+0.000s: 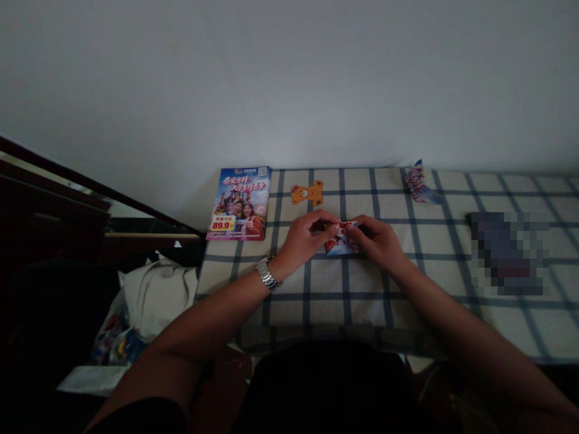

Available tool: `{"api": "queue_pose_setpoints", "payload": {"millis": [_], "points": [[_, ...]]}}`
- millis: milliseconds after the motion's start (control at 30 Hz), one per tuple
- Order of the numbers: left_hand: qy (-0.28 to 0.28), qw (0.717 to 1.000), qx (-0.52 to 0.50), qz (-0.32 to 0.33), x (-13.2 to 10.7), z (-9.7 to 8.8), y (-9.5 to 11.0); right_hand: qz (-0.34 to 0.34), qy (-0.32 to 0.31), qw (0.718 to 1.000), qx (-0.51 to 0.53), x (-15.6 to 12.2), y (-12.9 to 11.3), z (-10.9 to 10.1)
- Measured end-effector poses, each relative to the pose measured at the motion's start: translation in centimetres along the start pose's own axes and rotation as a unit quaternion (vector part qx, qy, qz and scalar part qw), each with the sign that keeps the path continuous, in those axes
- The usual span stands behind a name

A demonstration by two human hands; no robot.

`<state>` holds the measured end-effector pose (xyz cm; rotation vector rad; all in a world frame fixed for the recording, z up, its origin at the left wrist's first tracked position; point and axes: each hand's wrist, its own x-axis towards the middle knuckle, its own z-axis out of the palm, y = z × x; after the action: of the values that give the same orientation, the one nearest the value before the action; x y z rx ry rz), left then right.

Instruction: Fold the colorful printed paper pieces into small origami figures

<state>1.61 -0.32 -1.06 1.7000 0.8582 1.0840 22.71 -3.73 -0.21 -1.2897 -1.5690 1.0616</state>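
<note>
Blue-and-red paper [342, 245], pinched between both hands [307, 237] [380, 240], is partly hidden by them and unreadable.

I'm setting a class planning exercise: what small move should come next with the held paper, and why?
Probably press the paper along its far edge: the left grip and right grip both have thumbs near there, and it looks folded.

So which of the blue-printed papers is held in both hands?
The small folded paper, between the left hand and right hand; the flyer stack lies flat, and the crumpled-looking piece sits untouched near the wall.
</note>
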Motion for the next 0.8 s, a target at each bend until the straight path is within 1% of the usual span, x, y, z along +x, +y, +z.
{"api": "queue_pose_setpoints", "payload": {"millis": [267,500,667,800], "points": [[-0.003,1.0,-0.013,-0.011,0.0,-0.07,-0.13,0.01,-0.001,1.0,0.007,0.0,0.0,0.03],[-0.002,1.0,0.018,0.006,0.0,-0.21,0.41,0.0,-0.015,1.0,0.011,0.08,-0.26,-0.03],[-0.007,1.0,0.017,0.006,-0.02,-0.32,0.6,-0.009,0.002,1.0,-0.021,0.06,-0.46,-0.05],[-0.016,1.0,-0.001,-0.008,0.03,-0.35,0.41,-0.006,0.006,1.0,-0.018,0.02,-0.44,-0.07]]}}
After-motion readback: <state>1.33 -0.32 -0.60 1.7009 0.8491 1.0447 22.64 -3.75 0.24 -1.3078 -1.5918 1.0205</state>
